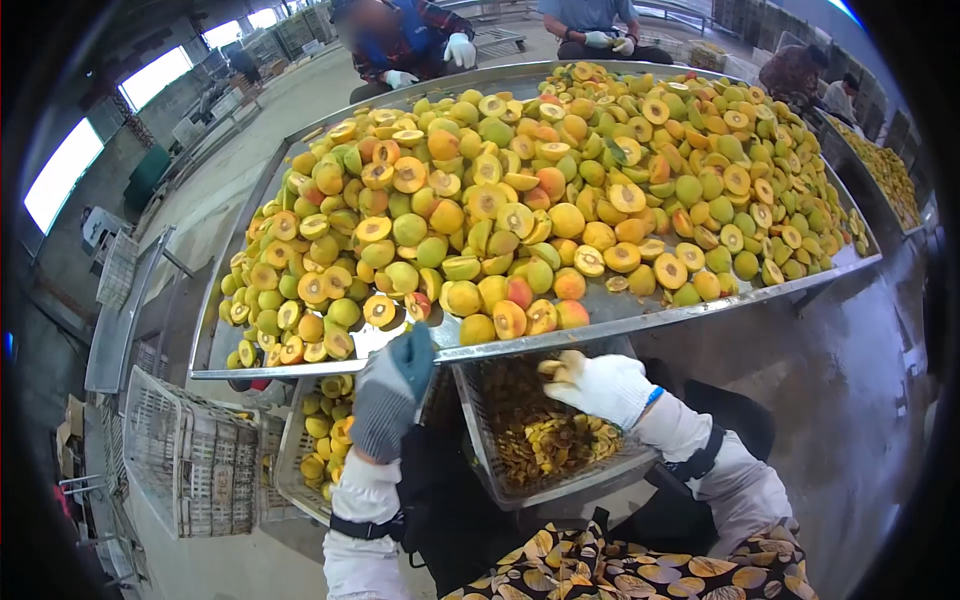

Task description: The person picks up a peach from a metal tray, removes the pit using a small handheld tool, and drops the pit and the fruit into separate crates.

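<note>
The left hand point(392, 392), in a grey glove with teal fingertips, reaches up to the near edge of the metal desk point(330, 366). Its fingers lie pressed together and touch the rim just beside a halved fruit; whether they pinch anything I cannot tell, since the back of the glove hides the palm. The right hand point(598, 385), in a white glove, hangs over the wire basket point(560, 487) just under the desk edge, fingers curled together around something small at their tips; what it is cannot be made out.

The heap of fruit point(520, 190) covers the desk from the near rim to the far side, whole yellow-green pieces mixed with cut halves that show a dark hollow. The basket under the right hand holds brownish scraps, probably stones and trimmings. A second basket point(318, 440), to the left and lower, holds yellow halves.

The work in hand looks like sorting the cut fruit. To do it well, the left hand should draw only pieces lying at the near rim, so the heap does not slide over the edge. The right hand should let go low over the scrap basket, well inside its wall, so halves and waste stay in separate baskets.

Other people point(405, 40) sit at the far side.
</note>
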`<state>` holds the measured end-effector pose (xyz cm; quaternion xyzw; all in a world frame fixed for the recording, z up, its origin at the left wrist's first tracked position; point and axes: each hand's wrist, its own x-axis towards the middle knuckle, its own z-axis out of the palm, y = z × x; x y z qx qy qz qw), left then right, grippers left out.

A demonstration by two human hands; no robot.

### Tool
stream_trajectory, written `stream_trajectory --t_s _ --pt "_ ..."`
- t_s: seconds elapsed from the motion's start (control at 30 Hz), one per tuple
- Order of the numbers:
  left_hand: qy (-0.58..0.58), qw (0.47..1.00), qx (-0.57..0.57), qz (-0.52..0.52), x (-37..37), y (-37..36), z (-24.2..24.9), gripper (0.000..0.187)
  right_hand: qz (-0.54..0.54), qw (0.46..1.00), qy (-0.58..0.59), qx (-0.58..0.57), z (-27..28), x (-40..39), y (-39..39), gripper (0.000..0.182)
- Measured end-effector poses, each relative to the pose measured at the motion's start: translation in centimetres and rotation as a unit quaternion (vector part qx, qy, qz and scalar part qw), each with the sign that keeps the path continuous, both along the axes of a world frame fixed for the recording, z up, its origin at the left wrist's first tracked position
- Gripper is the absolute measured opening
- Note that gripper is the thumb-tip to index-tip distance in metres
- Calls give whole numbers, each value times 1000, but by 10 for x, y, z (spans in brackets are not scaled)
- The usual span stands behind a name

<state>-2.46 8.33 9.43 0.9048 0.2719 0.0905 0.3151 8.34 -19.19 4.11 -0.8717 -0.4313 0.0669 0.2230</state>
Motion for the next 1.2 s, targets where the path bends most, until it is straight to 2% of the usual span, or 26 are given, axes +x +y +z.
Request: stream_trajectory --t_s 0.07,0.13,0.17,0.2,0.27,0.3,0.33,0.37,0.4,0.47,0.5,0.53,0.57,0.6,0.67,0.73,0.83,0.93,1.03,1.13,1.2 --pt "66 968 240 13 -15 37 -8 47 -40 987 52 -149 -22 8 -12 56" --pt "101 929 347 76 -3 80 -30 38 -20 974 92 -207 -33 9 -17 62" --pt "-2 942 329 64 6 103 -45 37 -7 971 119 -207 -25 6 -14 61" --pt "12 941 330 74 23 119 -57 40 4 968 145 -207 -16 2 -12 60" --pt "75 967 222 98 50 133 -78 49 46 972 132 -187 -23 -2 -15 61" --pt "53 969 229 73 57 134 -85 50 74 975 117 -175 -38 -1 -18 61" --pt "30 970 238 47 62 136 -93 51 100 977 101 -161 -26 2 -11 61" --pt "21 980 199 17 69 145 -100 51 34 966 158 -202 -8 2 -9 63" --pt "28 976 213 25 72 143 -94 49 15 968 172 -182 0 2 -8 63" --pt "-63 983 158 73 65 124 -83 44 -20 968 234 -86 9 3 -6 62" --pt "-131 987 28 87 57 84 -48 36 -15 918 395 -24 17 8 -1 60" --pt "-266 964 7 17 53 83 -78 26 -65 811 580 29 32 3 1 59" --pt "-321 930 -169 -48 47 46 -70 22 -70 735 670 77 50 2 6 57" --pt "-308 910 -261 -93 44 12 -58 22 -76 650 745 125 60 1 10 54" --pt "-268 848 -435 -140 39 -52 -34 24 -35 592 778 207 64 -3 11 52" --pt "-244 882 -364 -175 41 -84 -16 28 4 578 783 229 42 1 8 50" --pt "-243 858 -426 -152 41 -94 -18 20 30 525 807 268 35 0 6 48" --pt "-246 892 -341 -165 41 -95 -23 19 60 481 831 273 36 0 4 50" --pt "-232 863 -422 -152 41 -99 -28 19 64 419 861 280 38 0 1 54" --pt "-243 841 -462 -140 43 -103 -35 19 84 413 863 279 30 1 0 57" --pt "-246 850 -438 -155 42 -103 -40 19 94 432 854 275 29 2 -1 58"
